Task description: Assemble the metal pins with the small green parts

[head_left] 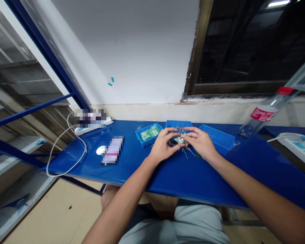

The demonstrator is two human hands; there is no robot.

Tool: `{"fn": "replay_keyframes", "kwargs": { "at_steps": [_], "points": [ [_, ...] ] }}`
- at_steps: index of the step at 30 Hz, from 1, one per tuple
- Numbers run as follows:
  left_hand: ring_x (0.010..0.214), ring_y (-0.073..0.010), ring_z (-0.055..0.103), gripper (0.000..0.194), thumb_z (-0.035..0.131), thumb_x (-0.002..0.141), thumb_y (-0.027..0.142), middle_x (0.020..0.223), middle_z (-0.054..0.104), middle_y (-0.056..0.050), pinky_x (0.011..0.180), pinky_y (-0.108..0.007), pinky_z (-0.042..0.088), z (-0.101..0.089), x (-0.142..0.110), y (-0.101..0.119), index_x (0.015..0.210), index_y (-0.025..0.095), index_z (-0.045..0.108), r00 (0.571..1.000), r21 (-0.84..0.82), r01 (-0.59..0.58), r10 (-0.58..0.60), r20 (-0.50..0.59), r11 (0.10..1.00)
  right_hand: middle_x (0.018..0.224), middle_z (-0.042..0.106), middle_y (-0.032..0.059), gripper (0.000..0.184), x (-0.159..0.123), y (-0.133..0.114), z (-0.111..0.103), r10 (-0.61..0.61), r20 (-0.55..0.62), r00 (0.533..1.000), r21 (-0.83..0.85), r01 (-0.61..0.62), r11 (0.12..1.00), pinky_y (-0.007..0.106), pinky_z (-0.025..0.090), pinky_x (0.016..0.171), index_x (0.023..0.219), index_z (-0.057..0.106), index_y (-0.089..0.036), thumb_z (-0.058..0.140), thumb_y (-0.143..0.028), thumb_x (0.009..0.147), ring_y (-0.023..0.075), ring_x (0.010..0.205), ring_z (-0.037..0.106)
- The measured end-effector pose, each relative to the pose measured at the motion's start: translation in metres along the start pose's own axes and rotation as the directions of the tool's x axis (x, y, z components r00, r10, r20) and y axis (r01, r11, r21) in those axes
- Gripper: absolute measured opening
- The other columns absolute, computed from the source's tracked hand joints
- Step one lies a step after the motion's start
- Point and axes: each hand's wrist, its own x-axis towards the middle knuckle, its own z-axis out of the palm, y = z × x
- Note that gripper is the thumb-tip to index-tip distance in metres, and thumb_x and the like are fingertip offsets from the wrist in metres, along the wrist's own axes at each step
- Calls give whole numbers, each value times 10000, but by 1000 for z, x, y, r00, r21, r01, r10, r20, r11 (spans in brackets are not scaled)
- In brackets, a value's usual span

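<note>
Left hand (162, 145), right hand (200, 143) cup one circuit board (179, 140); three blue trays (217, 138) behind

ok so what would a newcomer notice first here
The left hand and right hand meet over wire-leaded electronic parts at the middle of the blue bench. Behind them sit blue trays, one holding green circuit boards. A clear bottle with a red label stands out at right.

Your bench top (193, 179) is a glossy deep blue, the plastic trays (217, 137) a brighter blue, the circuit board (149, 133) in the left tray green with pale markings, the bottle label (263, 113) red with white lettering, and the cable (66, 166) plain white.
</note>
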Motion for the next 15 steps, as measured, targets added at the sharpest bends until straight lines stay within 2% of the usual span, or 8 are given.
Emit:
{"fn": "replay_keyframes", "kwargs": {
  "at_steps": [2, 5, 9, 12, 15],
  "points": [
    [1324, -311, 578, 502, 851, 849, 416, 1370, 658, -122, 1160, -523, 451, 1, -1, -3, 1295, 242, 699, 997, 68, -69, 67, 34, 995, 752, 751, 9, 579, 1, 2, 0, 18, -9, 1000, 5, -18, 1000, 250, 456, 480, 1199, 708, -189, 883, -533, 766, 107, 486, 571],
    [1335, -311, 563, 550, 868, 833, 352, 1364, 664, -115, 1182, -535, 424, 3, -2, -8, 1339, 244, 680, 995, 108, -89, 82, 62, 990, 671, 699, -11, 559, 2, 4, 0, 49, 7, 999, 59, -49, 997, 231, 351, 422, 1191, 725, -172, 852, -547, 798, 81, 438, 476],
    [1355, -303, 555, 490, 803, 897, 308, 1426, 634, -111, 1182, -525, 423, 1, -2, -7, 1366, 259, 669, 990, 102, -96, 84, 116, 990, 717, 697, -11, 596, 4, 7, -2, 83, 16, 996, 157, -84, 984, 235, 348, 404, 1266, 710, -180, 871, -503, 791, 71, 425, 456],
    [1303, -283, 586, 334, 646, 1011, 295, 1377, 657, -110, 1147, -493, 452, -2, -2, -1, 1341, 257, 688, 994, 100, -46, 36, 98, 994, 803, 723, 17, 599, 3, 4, -1, 107, 32, 994, 185, -111, 977, 236, 384, 403, 1297, 704, -212, 857, -518, 805, 95, 472, 521],
    [1185, -261, 628, 284, 549, 1063, 322, 1251, 705, -109, 1094, -444, 477, -4, -1, 4, 1268, 231, 723, 998, 85, 26, -31, 53, 996, 879, 734, 76, 502, 1, -1, 2, 123, 92, 988, 165, -137, 977, 220, 402, 422, 1135, 764, -189, 795, -598, 846, 160, 661, 651]
  ]
}}
